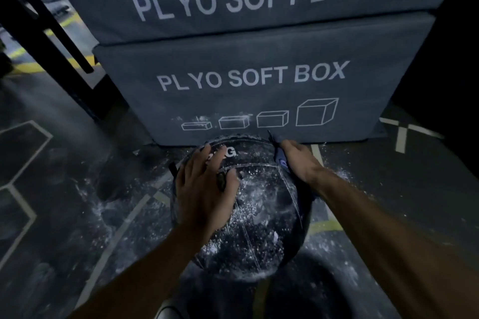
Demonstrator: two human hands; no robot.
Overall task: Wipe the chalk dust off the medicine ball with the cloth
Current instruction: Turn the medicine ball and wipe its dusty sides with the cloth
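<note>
White chalk dust speckles the near half of the dark medicine ball, which sits on the floor just in front of the lower plyo soft box. Our left hand lies flat and spread on the ball's upper left, steadying it; our right hand presses the blue cloth against the upper right edge, though we cannot tell how its fingers close on it. To wipe well, we judge we should hold the ball firm and draw the cloth across the dusty face toward us. No open containers show; the stacked boxes are closed foam blocks.
</note>
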